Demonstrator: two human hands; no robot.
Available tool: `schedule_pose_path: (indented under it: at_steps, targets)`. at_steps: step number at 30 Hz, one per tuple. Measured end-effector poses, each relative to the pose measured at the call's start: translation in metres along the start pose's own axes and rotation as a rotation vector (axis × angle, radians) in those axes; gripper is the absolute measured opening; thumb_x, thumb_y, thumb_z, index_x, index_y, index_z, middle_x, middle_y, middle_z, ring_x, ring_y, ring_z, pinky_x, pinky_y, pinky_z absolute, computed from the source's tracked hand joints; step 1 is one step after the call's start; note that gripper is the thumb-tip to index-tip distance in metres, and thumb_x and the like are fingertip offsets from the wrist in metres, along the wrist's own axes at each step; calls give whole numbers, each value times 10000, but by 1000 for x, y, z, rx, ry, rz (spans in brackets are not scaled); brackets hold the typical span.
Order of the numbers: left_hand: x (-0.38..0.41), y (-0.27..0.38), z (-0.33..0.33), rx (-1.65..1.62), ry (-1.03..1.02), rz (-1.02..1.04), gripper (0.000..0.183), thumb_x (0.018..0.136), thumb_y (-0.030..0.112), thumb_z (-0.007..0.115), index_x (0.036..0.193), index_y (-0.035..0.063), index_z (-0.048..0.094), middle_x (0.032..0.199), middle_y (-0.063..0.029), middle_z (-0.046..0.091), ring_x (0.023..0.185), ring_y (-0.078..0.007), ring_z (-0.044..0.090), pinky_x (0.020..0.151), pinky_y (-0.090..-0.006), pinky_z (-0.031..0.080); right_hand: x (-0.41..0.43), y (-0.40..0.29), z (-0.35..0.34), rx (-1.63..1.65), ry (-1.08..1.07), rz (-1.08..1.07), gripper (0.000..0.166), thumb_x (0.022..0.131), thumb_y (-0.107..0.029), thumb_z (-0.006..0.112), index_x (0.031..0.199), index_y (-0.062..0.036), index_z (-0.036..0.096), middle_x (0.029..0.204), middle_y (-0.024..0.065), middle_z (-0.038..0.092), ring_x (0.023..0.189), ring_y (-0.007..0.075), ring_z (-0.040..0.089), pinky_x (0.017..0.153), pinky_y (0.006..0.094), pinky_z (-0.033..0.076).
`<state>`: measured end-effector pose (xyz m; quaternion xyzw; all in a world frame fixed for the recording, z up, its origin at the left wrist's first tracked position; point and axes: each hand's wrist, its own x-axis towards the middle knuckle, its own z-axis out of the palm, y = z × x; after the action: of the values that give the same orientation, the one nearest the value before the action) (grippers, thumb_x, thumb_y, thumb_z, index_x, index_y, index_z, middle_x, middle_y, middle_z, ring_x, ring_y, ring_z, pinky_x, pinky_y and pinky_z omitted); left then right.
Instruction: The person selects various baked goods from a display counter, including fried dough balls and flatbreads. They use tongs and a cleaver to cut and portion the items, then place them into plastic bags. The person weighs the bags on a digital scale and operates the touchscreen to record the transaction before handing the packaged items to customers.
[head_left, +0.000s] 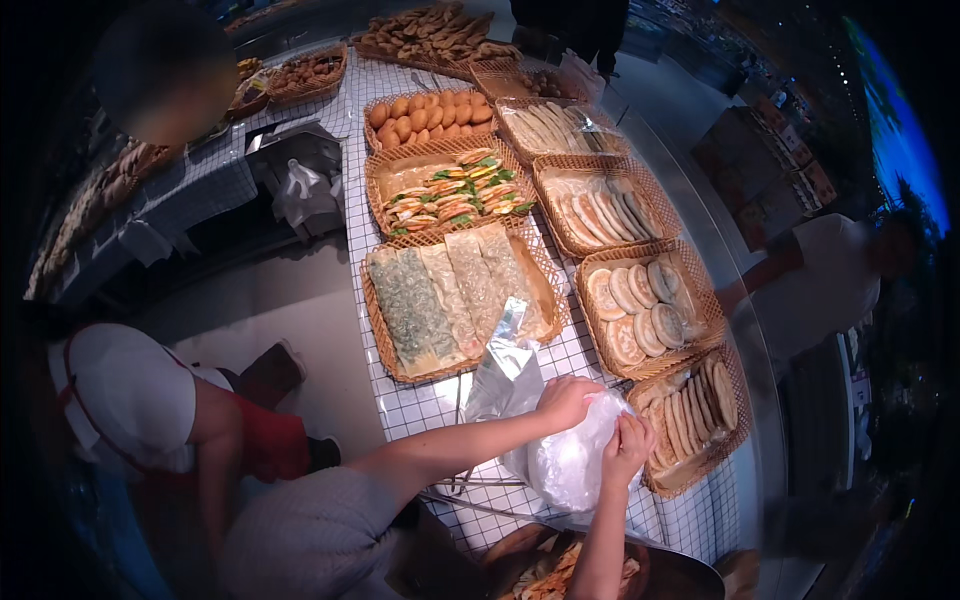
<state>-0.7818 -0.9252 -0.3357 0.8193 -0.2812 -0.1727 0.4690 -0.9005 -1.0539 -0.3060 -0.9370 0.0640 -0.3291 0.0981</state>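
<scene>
Both hands are on a clear plastic bag (574, 465) above the checked cloth near the front of the counter. My left hand (571, 403) grips its upper left part. The fingers of my right hand (628, 444) pinch its right edge. The bag is crumpled, and its contents cannot be made out. Silvery foil-like packaging (506, 379) lies just left of the bag, its tip reaching over a wicker basket of long flatbreads (457, 292). Metal tongs (487, 482) lie partly under the bag. To the right stands a basket of round flatbreads (694, 412).
More wicker baskets hold filled sandwiches (457, 191), golden buns (431, 116) and stuffed flatbreads (634, 307). A pan of browned pieces (555, 574) sits at the bottom. A glass screen (697, 195) borders the counter's right side. A person in a red apron (270, 435) bends at left; another person (817, 285) stands beyond the glass.
</scene>
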Motion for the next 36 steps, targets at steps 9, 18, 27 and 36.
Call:
schedule_pose_path:
  at_steps: [9, 18, 27, 36]
  targets:
    - [-13, 6, -16, 298, 92, 465, 470, 720, 31, 646, 1145, 225, 700, 1265, 13, 605, 1241, -218, 488, 1045, -416, 304, -9, -36, -59, 400, -358, 210, 137, 815, -92, 673, 871, -30, 565, 1077, 123, 639, 914, 335, 608, 820, 413, 462]
    - [-60, 26, -53, 261, 154, 921, 387, 703, 17, 616, 1076, 84, 694, 792, 1, 599, 728, -171, 581, 750, -326, 461, -7, -35, -124, 60, -521, 132, 198, 752, -161, 742, 672, -67, 587, 672, 69, 595, 758, 242, 578, 767, 388, 391]
    - [-110, 52, -126, -345, -462, 204, 112, 835, 13, 612, 939, 2, 652, 925, -74, 663, 890, -201, 626, 821, -307, 477, -102, -113, -211, 2341, -121, 1061, 404, 953, -426, 599, 819, -47, 569, 641, 69, 587, 474, 109, 483, 459, 275, 414]
    - [-180, 41, -86, -1463, -1437, -664, 305, 918, 153, 606, 1109, -83, 578, 906, -113, 674, 801, -172, 677, 734, -294, 556, -225, -210, -222, 2048, -527, -12, 474, 872, -401, 716, 1065, 31, 691, 912, 120, 650, 749, 243, 607, 672, 319, 465]
